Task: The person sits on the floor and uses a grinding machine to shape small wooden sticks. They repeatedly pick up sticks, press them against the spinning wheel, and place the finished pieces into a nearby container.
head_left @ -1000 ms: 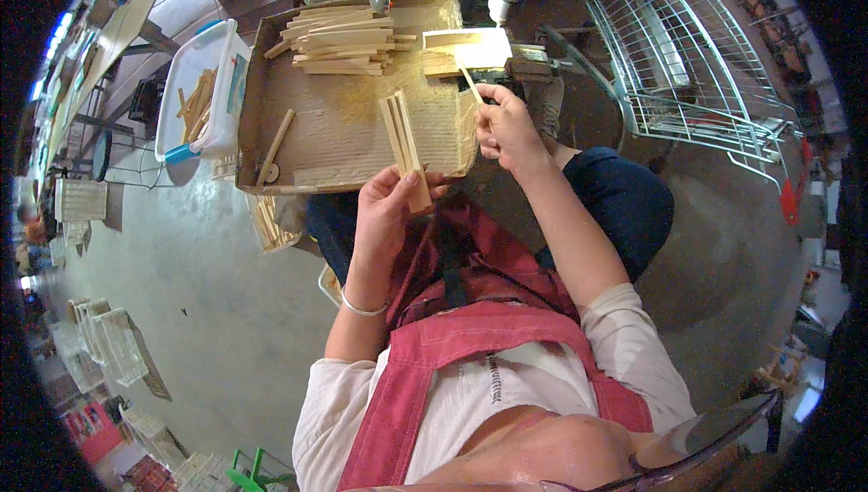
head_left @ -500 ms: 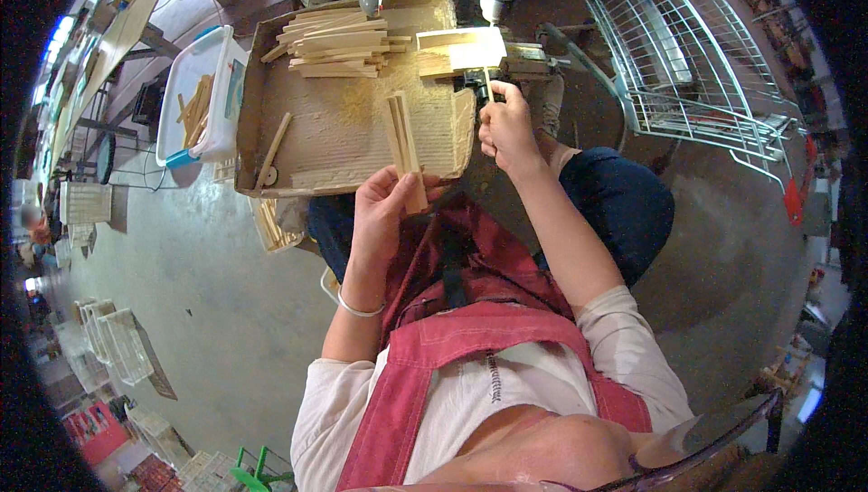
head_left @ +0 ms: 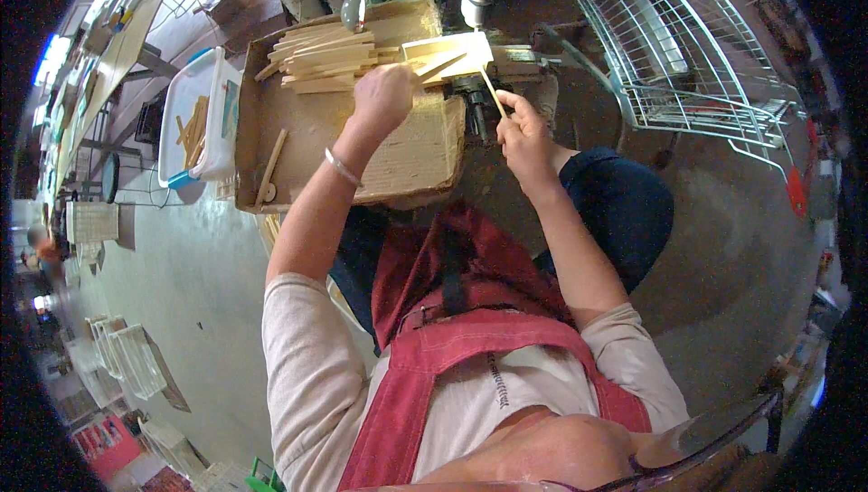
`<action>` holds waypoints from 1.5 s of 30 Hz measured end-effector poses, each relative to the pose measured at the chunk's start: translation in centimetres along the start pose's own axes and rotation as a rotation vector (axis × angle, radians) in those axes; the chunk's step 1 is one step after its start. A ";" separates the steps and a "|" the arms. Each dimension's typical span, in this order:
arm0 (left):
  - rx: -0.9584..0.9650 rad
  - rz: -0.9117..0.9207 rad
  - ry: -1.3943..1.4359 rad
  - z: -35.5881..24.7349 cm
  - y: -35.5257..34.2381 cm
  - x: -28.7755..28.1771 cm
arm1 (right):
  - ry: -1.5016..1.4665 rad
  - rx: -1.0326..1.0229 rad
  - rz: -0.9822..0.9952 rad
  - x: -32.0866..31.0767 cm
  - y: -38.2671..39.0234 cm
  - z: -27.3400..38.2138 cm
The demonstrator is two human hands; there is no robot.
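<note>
Your stick (head_left: 493,91) is in your right hand (head_left: 526,137) — pinched near its lower end, probably so the fingers stay clear of the bright block (head_left: 477,45) its tip points at. A slat (head_left: 443,68) slants over that block beside your left hand (head_left: 383,96) — fingers hidden, can't tell that grip. The pile (head_left: 316,51) sits in the tray (head_left: 362,162), likely for easy reach.

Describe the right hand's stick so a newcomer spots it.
Find the large brown cardboard tray. Right of it, the bare right hand holds a thin pale wooden stick, slanting, apart from the pale wooden strips piled inside the tray.
</note>
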State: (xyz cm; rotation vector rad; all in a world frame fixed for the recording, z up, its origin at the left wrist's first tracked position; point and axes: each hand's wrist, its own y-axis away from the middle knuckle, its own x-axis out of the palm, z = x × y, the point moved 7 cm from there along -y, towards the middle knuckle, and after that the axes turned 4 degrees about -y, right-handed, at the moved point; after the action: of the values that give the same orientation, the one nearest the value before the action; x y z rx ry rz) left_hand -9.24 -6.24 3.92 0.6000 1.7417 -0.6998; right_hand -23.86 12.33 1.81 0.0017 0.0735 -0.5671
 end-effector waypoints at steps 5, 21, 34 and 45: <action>0.108 -0.125 0.001 -0.3 -4.5 2.5 | 0.025 -0.012 -0.004 -0.6 -1.4 -1.3; 0.261 -0.211 -0.263 -5.0 -8.8 2.2 | -0.024 0.094 -0.031 -0.4 -2.4 -3.4; 0.182 -0.570 0.026 -4.3 -4.5 -0.7 | -0.182 0.181 -0.016 0.1 -2.0 -2.8; -0.375 -0.374 0.220 4.8 -1.1 5.2 | -0.294 0.243 -0.008 -0.1 -1.9 -3.1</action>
State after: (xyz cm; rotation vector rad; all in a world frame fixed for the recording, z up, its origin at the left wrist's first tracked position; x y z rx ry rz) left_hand -8.22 -10.19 -1.93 0.0928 2.1535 -0.5508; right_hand -25.20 10.81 -1.26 0.1544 -0.2822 -0.5767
